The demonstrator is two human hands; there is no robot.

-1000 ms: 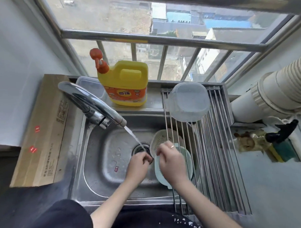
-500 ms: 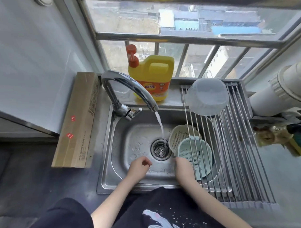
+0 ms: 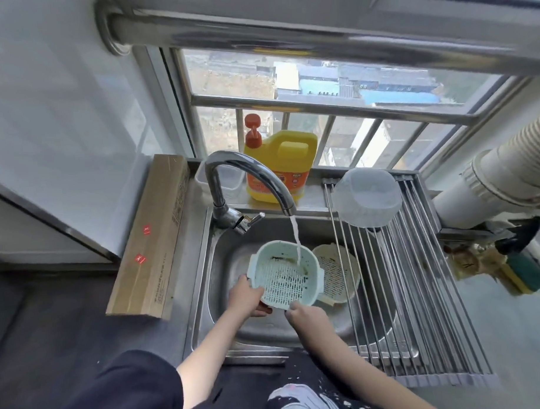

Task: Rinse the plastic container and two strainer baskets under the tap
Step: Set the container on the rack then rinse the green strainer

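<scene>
Green strainer basket under the running tap, gripped at its near rim by both hands

The left hand holds the near-left edge of the pale green strainer basket and the right hand takes its near-right corner, fingers curled under the rim (how firmly, I cannot tell); the basket is tilted toward the person above the sink, with the stream from the tap landing inside its far-right corner beside dark specks. Because the water strikes near the wall, it could well splash over the rim. The wet rim, held only on one side, might slip. The beige strainer basket lies in the sink under the drying rack, where the plastic container sits upside down.
</scene>
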